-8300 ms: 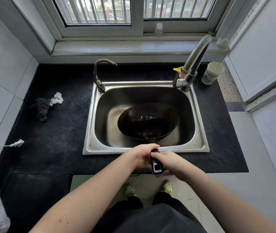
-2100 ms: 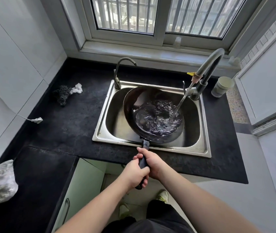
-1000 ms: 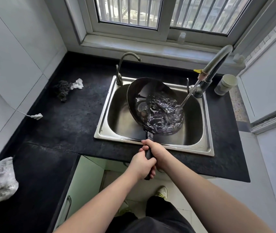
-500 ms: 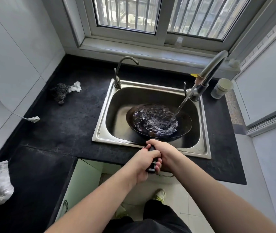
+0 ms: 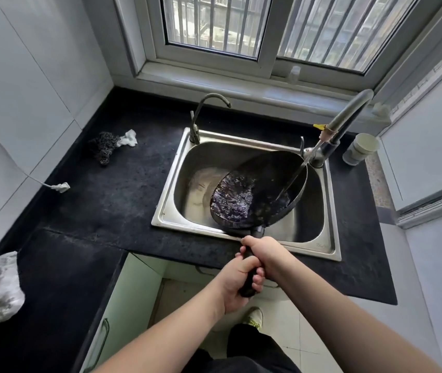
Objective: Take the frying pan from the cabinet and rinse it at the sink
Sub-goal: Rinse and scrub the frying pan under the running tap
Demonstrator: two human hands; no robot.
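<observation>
The black frying pan hangs over the steel sink, tilted with its right rim raised and its left rim low. Water pools against the low left side of the pan. A thin stream runs from the tall grey tap onto the pan's inside. My right hand grips the upper part of the dark handle, just in front of the sink's near rim. My left hand is closed round the handle's lower end, right behind the other hand.
A second, thin curved tap stands at the sink's back left. A steel scourer with a white rag lies on the black counter at the left. A pale cup sits right of the tap. A cabinet door stands open below.
The pan went from lying flat in the sink to tilting with its right rim up, and the water slid to its left side. Both hands keep their hold on the handle.
</observation>
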